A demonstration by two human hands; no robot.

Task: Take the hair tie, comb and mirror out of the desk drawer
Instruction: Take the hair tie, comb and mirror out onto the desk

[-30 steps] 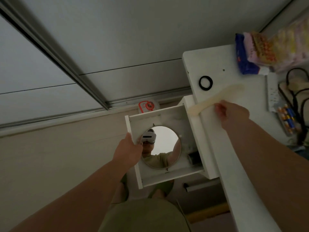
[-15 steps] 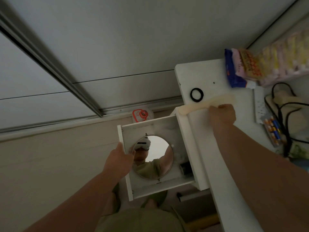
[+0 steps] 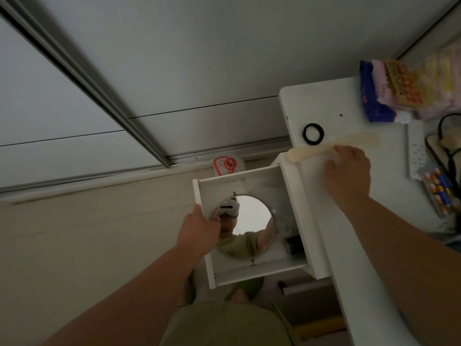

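Desk (image 3: pixel 331 113), white, carries the comb and hair tie near its front-left corner; its drawer (image 3: pixel 252 272) stands pulled open. Round mirror (image 3: pixel 252 218) lies flat on the drawer floor. Left hand (image 3: pixel 198 232) curls its fingers over the drawer's left wall beside the mirror. Right hand (image 3: pixel 348 171) rests fingers on the cream comb (image 3: pixel 331 147), not clearly gripping. Black hair tie (image 3: pixel 313 134) lies just beyond the comb.

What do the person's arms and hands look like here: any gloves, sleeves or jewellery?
Both hands, the left hand and the right hand, are bare, with no gloves, rings or watch visible. Both forearms are uncovered as far as the frame shows them. An olive-green garment shows at the bottom.
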